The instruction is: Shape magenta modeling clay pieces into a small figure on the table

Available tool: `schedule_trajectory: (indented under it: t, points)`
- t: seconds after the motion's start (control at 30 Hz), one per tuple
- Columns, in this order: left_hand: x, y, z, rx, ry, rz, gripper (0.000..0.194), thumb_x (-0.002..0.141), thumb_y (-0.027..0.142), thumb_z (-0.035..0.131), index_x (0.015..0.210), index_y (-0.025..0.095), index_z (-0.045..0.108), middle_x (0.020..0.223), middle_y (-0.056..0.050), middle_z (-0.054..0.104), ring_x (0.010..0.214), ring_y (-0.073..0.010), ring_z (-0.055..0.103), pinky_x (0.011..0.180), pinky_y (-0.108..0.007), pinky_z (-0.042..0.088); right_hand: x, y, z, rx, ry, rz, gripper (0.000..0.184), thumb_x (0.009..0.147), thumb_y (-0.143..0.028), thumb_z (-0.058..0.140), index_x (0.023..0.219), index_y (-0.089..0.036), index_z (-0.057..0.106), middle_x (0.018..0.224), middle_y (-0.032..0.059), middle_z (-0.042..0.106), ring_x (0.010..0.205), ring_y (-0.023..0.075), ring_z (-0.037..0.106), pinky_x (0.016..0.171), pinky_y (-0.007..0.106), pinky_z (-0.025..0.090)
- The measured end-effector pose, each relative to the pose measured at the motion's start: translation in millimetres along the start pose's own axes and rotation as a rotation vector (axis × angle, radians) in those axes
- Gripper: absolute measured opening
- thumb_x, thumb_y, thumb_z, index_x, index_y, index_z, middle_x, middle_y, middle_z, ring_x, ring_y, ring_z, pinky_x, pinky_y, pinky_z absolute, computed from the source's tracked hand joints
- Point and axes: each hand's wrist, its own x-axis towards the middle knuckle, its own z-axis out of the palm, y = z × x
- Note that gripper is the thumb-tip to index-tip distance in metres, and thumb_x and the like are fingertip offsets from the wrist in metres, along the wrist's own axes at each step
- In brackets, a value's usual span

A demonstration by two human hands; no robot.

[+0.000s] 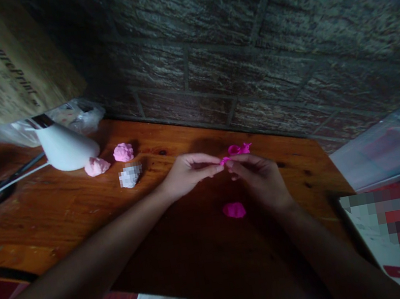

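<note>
Pinching a small magenta piece point(224, 161) at the fingertips; left grip point(183, 175) and right grip point(265, 179) both look closed on it, above the bench point(184, 234) and beyond the magenta lump point(234, 210). Looped magenta piece point(237, 149) lies farther beyond the lump. Pale pink clump point(96, 166) and lamp base point(68, 147) sit well left of the lump. Step in hand: fine fingertip shaping, probably; next move calls for light, even pressure, piece seems soft.
</note>
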Motion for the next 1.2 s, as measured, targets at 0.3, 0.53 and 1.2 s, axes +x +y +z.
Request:
schedule_trajectory:
  t: [0.3,0.53,1.2]
  points:
    - [0.9,-1.2,-0.6,0.027,0.013,0.037,0.025,0.072,0.032,0.088,0.09,0.016,0.081,0.093,-0.007,0.082,0.082,-0.0171,0.075,0.082,-0.031,0.06,-2.7,-1.3,0.6,-0.023,-0.052,-0.018,0.022,0.073,-0.042,0.086,0.086,-0.024,0.082,0.084,0.0025,0.079,0.076,0.0174,0.072,0.064,0.03,0.062]
    - [1.7,-2.6,0.6,-0.029,0.006,0.051,0.025,0.071,0.028,0.089,0.092,0.016,0.082,0.097,-0.007,0.083,0.088,-0.0181,0.077,0.09,-0.034,0.06,-2.7,-1.1,-0.2,-0.042,-0.072,-0.029,0.022,0.075,-0.042,0.085,0.087,-0.024,0.081,0.084,0.0021,0.079,0.074,0.0165,0.071,0.064,0.03,0.061]
    - [-0.2,-0.3,2.2,0.066,0.039,0.124,0.021,0.075,0.031,0.086,0.089,0.016,0.081,0.095,-0.007,0.083,0.087,-0.0192,0.077,0.087,-0.034,0.061,-6.1,-4.9,2.3,-0.094,-0.033,-0.037,0.029,0.071,-0.05,0.087,0.084,-0.024,0.081,0.084,0.0029,0.08,0.074,0.0187,0.072,0.064,0.032,0.062]
